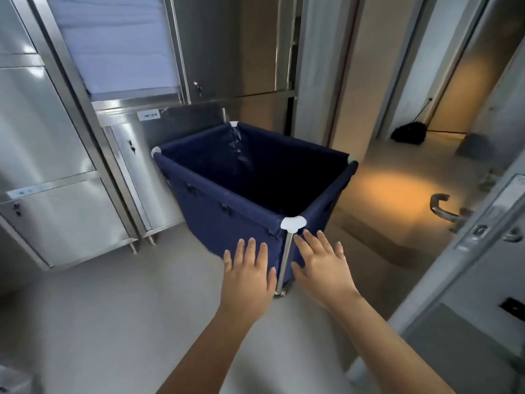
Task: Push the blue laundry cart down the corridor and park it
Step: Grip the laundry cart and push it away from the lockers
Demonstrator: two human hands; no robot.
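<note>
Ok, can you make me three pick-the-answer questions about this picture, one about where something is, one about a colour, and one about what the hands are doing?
1. Where do the shiny steel cabinets stand, seen from the dark blue fabric laundry cart?
A. left of it
B. right of it
C. inside it

2. What colour are the plastic corner caps on the cart's rim?
A. red
B. white
C. black

3. How are the left hand and right hand?
A. clenched in fists
B. holding a towel
C. open, fingers spread

Answers: 1 A, the cabinets fill the picture's left side. 2 B, the near cap is plainly white. 3 C, both hands are flat and empty either side of the cart's metal corner post.
</note>
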